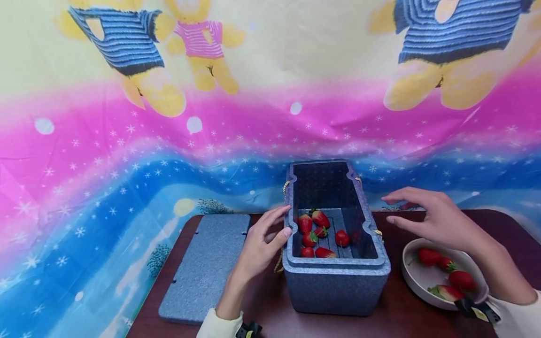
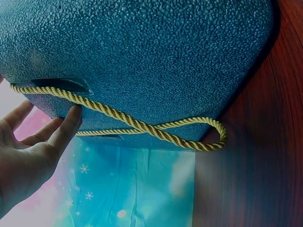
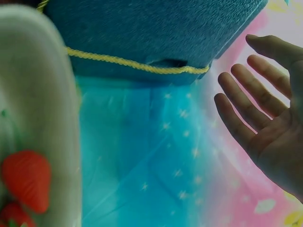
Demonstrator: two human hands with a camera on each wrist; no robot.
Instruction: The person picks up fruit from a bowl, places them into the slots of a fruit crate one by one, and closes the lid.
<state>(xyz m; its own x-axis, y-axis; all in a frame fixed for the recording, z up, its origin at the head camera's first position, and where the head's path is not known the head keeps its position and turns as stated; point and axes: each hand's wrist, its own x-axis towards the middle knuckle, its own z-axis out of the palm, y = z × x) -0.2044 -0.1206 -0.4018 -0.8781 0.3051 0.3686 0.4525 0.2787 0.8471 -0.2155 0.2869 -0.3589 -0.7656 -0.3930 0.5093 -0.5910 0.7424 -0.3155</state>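
Observation:
A grey foam box (image 1: 336,288) stands lidless on the table, with several strawberries (image 1: 320,219) lying on its floor. My left hand (image 1: 263,241) rests its fingertips against the box's left rim; in the left wrist view those fingers touch the wall beside a gold rope handle (image 2: 113,112). To the right of the box, my right hand (image 1: 437,218) hovers in the air, holding nothing, its fingers spread and slightly bent. Below that hand sits a round bowl (image 1: 412,281) with several strawberries (image 1: 462,280), partly hidden by the right forearm.
The flat grey foam lid (image 1: 207,267) lies on the table left of the box. Behind the dark wooden table (image 1: 334,326) hangs a printed cloth (image 1: 270,117) with bears and snowflakes. Another rope handle (image 3: 125,61) runs along the box's right side.

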